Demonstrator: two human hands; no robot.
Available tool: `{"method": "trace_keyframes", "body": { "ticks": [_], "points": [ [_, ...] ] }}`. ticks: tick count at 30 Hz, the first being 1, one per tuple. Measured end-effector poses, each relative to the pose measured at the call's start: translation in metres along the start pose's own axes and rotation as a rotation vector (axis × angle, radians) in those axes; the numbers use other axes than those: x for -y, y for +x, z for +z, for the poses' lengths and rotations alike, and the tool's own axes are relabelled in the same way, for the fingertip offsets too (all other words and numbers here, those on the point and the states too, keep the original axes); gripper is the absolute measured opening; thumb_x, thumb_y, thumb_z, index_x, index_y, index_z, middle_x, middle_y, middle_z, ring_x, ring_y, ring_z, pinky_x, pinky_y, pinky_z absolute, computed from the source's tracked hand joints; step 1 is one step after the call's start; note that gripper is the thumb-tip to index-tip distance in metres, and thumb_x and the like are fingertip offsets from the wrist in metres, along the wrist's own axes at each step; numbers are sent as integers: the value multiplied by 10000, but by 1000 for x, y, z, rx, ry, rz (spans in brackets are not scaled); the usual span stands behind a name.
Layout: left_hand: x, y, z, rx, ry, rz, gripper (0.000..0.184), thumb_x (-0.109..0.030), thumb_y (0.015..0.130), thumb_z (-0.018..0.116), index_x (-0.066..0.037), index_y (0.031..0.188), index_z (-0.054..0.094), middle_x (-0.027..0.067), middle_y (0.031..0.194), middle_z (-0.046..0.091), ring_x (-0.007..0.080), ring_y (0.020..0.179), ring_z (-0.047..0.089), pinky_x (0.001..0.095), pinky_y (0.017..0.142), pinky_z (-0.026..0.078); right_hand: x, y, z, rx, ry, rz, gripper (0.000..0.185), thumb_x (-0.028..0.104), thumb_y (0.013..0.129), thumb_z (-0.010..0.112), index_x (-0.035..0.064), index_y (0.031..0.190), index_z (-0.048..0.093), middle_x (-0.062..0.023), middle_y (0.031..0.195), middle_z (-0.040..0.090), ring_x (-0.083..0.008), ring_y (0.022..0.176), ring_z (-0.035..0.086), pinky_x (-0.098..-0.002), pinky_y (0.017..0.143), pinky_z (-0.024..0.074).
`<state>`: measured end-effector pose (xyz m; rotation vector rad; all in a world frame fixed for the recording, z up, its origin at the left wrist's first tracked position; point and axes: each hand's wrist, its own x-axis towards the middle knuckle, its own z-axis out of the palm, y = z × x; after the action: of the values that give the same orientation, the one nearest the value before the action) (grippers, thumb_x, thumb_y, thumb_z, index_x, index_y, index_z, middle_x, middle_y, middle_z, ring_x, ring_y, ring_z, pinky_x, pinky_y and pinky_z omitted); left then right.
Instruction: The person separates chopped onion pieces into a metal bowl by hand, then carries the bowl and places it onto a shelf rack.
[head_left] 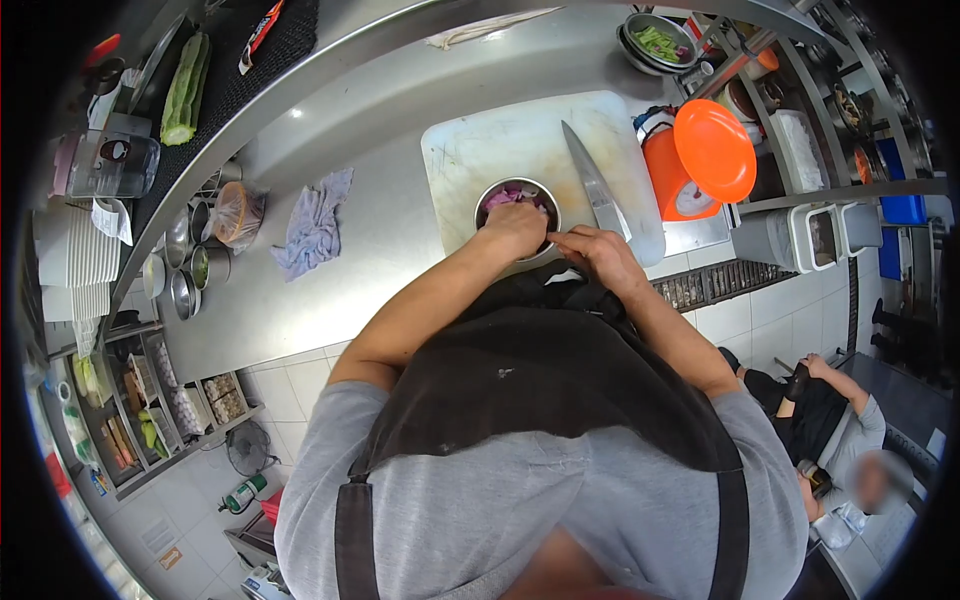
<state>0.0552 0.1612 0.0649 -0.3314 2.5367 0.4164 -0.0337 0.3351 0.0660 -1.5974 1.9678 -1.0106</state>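
Note:
A round metal bowl [546,196] holding chopped purple onion [524,187] stands at the near edge of a white cutting board [470,140]. My left hand [517,228] reaches down into the bowl, its knuckles up and its fingers hidden among the onion pieces. At the bowl's right side, my right hand [605,255] is closed, its fingertips pinching the rim. A large knife [592,180] lies on the board to the right of the bowl, its tip pointing away from me and its handle end hidden near my right hand.
An orange kitchen scale [672,175] is right of the board. Behind it, bowls hold cut greens [660,43]. A crumpled cloth [313,222] and several small metal containers [180,240] lie left. A shelf edge [270,85] runs overhead. Another person [830,420] is at the lower right.

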Motion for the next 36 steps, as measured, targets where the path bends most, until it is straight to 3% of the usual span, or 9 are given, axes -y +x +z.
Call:
{"method": "trace_keyframes", "body": {
  "ticks": [6,11,14,17,21,23,30,36],
  "points": [
    [1,-1,1,-131,138,16,245,-154,895,552,-52,998,749,164,1014,726,308,968,709,406,803,570,1,6,-2,16,-21,-16,287,43,856,644,90,1136,687,-143,887,657,-364,827,631,-436,713,507],
    [14,-29,-31,-81,143,-21,216,-143,818,640,-48,985,739,194,1012,713,337,973,693,434,839,556,8,2,-5,9,20,-29,319,59,870,633,91,1186,667,-160,936,672,-380,855,629,-449,738,504],
    [36,-45,-46,-176,-67,-83,242,-138,795,670,-40,1007,732,197,968,712,345,960,687,423,841,549,9,1,-5,32,23,9,319,64,878,628,91,1193,664,-162,955,677,-380,868,631,-449,742,503],
    [59,-47,-42,-292,-339,69,270,-196,843,660,-24,1044,716,210,926,712,379,890,686,427,806,539,6,2,-1,0,54,-9,316,71,884,628,84,1198,660,-162,946,677,-381,866,630,-450,740,501],
    [60,-46,-33,-277,-350,58,254,-196,842,663,-21,1019,715,219,938,707,378,859,688,431,790,536,4,4,-3,32,15,-3,314,76,889,629,84,1202,658,-164,936,677,-382,860,632,-451,733,501],
    [57,-47,-25,-391,-365,77,204,-169,839,670,-15,967,709,221,890,702,354,818,693,420,753,537,5,4,-4,8,34,-27,316,73,887,632,89,1202,660,-168,931,675,-385,849,632,-454,727,499],
    [39,-50,-33,-434,-526,-32,216,-102,826,678,-31,1026,718,190,848,711,327,768,694,377,731,547,2,6,-3,18,23,-35,285,122,916,636,82,1198,658,-162,973,690,-383,870,649,-442,722,515],
    [47,-34,-10,-695,-467,228,240,-97,838,650,-29,1063,702,200,870,709,387,791,685,418,755,552,1,5,-2,-7,20,-58,301,119,903,648,92,1202,655,-169,950,682,-394,844,648,-446,723,520]
  ]
}}
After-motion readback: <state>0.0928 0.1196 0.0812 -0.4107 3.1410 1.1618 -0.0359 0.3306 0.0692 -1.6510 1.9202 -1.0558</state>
